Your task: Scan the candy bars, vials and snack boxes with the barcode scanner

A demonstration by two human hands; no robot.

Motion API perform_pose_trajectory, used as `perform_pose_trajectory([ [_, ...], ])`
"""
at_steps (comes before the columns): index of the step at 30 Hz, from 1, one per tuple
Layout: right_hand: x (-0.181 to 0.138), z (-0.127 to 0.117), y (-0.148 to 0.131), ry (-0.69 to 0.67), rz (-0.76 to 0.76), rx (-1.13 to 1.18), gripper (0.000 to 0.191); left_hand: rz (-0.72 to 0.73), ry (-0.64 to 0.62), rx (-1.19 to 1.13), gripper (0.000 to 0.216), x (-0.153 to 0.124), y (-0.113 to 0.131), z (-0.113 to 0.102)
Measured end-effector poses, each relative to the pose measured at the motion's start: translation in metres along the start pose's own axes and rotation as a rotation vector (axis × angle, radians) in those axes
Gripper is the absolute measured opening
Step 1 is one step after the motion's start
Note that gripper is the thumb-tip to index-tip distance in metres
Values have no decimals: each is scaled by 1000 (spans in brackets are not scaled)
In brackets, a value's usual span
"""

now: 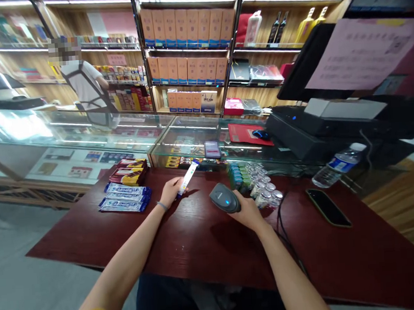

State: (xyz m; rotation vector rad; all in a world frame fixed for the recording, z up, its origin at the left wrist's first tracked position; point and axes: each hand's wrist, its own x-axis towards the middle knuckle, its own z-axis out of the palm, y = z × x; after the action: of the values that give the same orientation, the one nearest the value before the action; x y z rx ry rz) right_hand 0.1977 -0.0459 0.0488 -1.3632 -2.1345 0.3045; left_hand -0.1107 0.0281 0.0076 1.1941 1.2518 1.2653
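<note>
My left hand (174,191) is closed on one end of a slim white-and-blue snack packet (189,176), held tilted over the dark red table. In my right hand (249,212) is a dark grey barcode scanner (224,198) with a blue light, its head turned towards the packet but apart from it. To the left of my left hand lie several blue-and-white snack packets (125,197), and behind them a stack of red-and-yellow packets (128,172). Rows of small containers with green and silver tops (254,180) stand just beyond my right hand.
A phone (328,208) and a water bottle (338,165) are on the table's right side, near a black cable (283,225). Behind the table runs a glass display counter (163,141). A monitor (303,63) rises at the right. Another person (87,88) is by the shelves.
</note>
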Motion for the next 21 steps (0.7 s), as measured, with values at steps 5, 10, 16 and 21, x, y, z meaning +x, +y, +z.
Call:
perform_pose_trajectory([
  [5, -3, -1, 8, 28, -38, -32, 37, 4, -8, 18, 53, 0, -1, -2],
  [10, -4, -1, 10, 41, -21, -38, 51, 16, -18, -16, 53, 1, -7, -4],
  [16, -4, -2, 13, 27, 14, -18, 47, 156, 0, 14, 48, -3, 5, -7],
  [21, -6, 0, 24, 71, 39, -21, 52, 351, 77, 158, 43, -21, 44, -43],
])
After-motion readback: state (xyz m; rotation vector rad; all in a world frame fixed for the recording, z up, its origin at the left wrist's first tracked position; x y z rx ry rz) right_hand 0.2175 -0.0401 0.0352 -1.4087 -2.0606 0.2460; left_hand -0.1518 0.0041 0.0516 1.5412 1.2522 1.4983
